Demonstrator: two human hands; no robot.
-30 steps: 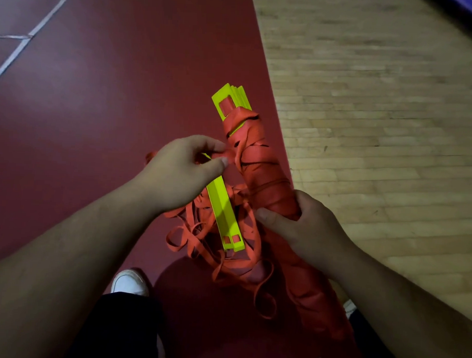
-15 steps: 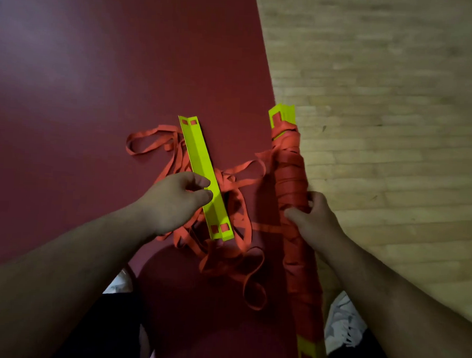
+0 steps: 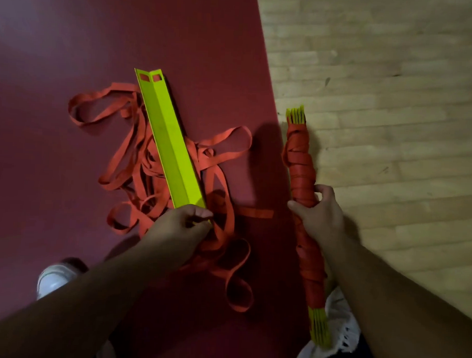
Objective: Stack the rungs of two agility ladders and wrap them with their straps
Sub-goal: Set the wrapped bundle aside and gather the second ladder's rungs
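A stack of neon-yellow rungs (image 3: 169, 138) lies slanted on the dark red floor, on top of a loose tangle of orange straps (image 3: 138, 158). My left hand (image 3: 178, 230) grips the near end of this stack, fingers curled over it. To the right, a second bundle of yellow rungs wound tightly in orange strap (image 3: 300, 187) stretches along the border of the red floor, yellow ends showing at both tips. My right hand (image 3: 318, 212) grips this wrapped bundle around its middle.
Pale wooden floorboards (image 3: 394, 118) fill the right side. A white shoe (image 3: 53, 277) shows at lower left and another white shoe (image 3: 339, 335) sits under the wrapped bundle's near end. One strap end (image 3: 255, 213) lies flat between the two bundles.
The wrapped bundle has moved right and lower, away from the loose ladder. The yellow stack and its straps now lie flat on the red floor, with my left hand at its near end.
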